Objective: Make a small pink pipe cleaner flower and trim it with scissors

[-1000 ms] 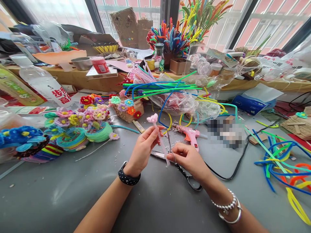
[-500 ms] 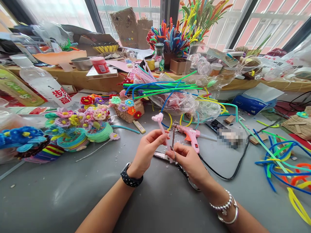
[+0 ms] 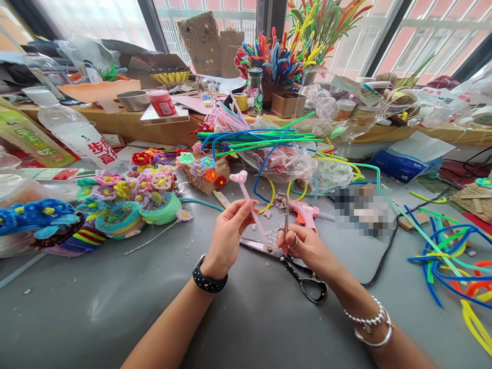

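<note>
My left hand (image 3: 229,228) is closed in a pinch on the stem of a pale pink pipe-cleaner flower (image 3: 239,178). The stem runs down and right from the bloom to its lower end near my right hand. My right hand (image 3: 303,246) is closed on a pair of black-handled scissors (image 3: 307,282) near the pivot. The scissors are spread: one blade points up above my fingers and the other lies left on the grey table (image 3: 96,307). Both hands are just above the table's middle.
A pink glue gun (image 3: 305,211) lies just behind my right hand, its black cable (image 3: 380,266) trailing right. Finished pipe-cleaner flowers (image 3: 126,200) and a small basket (image 3: 207,177) sit left. Bagged pipe cleaners (image 3: 269,148) lie behind, loose ones (image 3: 449,256) right.
My right hand left the stem's lower end and shifted right onto the scissors, one blade now pointing up. The flower tilted slightly left in my left hand.
</note>
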### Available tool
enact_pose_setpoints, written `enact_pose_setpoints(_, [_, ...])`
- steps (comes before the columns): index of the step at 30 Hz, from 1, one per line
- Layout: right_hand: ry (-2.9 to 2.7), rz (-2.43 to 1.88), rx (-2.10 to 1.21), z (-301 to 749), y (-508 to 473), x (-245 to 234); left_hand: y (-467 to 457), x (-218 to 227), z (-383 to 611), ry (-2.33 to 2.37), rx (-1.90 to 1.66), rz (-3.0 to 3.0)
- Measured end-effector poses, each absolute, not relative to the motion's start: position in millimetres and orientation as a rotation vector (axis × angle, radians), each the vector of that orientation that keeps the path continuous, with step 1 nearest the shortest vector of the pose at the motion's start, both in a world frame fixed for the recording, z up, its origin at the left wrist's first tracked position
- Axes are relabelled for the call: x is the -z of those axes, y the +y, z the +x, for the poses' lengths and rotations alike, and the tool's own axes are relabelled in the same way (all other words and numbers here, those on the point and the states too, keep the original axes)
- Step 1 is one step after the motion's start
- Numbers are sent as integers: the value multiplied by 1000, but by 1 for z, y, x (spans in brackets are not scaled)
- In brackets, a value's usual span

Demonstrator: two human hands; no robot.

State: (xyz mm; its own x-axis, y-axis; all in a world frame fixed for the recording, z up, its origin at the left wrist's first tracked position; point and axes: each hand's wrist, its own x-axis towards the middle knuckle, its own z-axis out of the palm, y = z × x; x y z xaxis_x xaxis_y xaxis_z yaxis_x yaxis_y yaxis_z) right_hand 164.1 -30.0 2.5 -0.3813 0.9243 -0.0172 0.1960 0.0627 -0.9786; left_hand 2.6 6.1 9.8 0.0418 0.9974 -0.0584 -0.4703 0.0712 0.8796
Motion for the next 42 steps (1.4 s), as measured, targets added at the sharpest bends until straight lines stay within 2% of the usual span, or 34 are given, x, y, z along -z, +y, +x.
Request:
enact_pose_setpoints(9, [-2286,-974,-1477,164,-40,-18,7,-13,2,775,-1341,712])
enact_pose_setpoints(42, [-2294,-933,-1603,164,-42,-18,7,-12,3,766,-1285,636])
